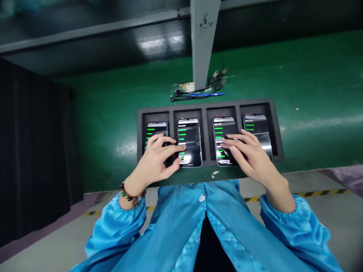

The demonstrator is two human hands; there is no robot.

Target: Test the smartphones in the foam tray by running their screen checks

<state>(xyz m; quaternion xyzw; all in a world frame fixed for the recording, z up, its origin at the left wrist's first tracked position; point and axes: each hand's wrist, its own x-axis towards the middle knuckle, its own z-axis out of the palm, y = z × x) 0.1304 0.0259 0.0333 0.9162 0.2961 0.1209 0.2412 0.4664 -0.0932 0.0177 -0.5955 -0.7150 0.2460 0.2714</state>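
A dark foam tray (208, 106) with four slots lies on the green bench top, one lit phone in each slot. My left hand (159, 160) is spread over the two left phones, with fingertips on the second phone (189, 132) and the hand covering part of the first phone (157, 128). My right hand (249, 153) lies with fingers stretched flat over the third phone (224, 126), beside the fourth phone (256, 126). Neither hand holds anything. A bead bracelet (129, 194) is on my left wrist.
A bundle of black and blue cables (198, 90) lies behind the tray at the foot of a grey post (202, 41). A dark panel (34, 151) stands at the left. Below the bench edge the grey floor shows yellow-black tape (312, 193).
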